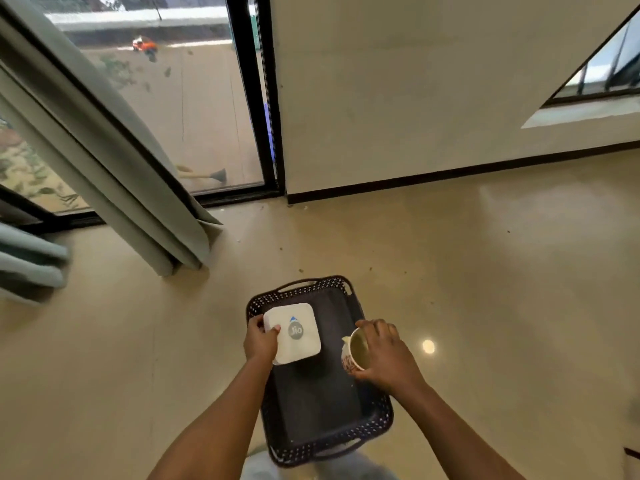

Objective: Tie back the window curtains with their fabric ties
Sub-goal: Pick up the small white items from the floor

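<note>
While both hands work low in the view, count: two hands, one basket, one box, one cup, two curtain portions.

The left hand (259,342) grips a white rounded-square box (294,332) with a grey round logo, fingers curled round its left edge and thumb pressed on top. The box sits over the left side of a dark perforated plastic basket (381,420); I cannot tell whether it touches the basket's bottom. The right hand (384,355) holds a small printed paper cup (355,351), fingers wrapped round it. The cup is tilted with its mouth turned left, at the basket's right rim.

The basket is rectangular with rounded corners, lattice walls and a loop handle at each short end. Glossy beige floor (485,271) lies open right of and beyond it.

A long grey-green fabric curtain (114,161) hangs in soft folds across a black-framed glass door (256,98), its hem at the floor, well apart from both hands. A second grey-green curtain bundle (31,261), blurred, shows at the left edge. A cream wall (415,81) meets the floor at a black skirting strip.
</note>
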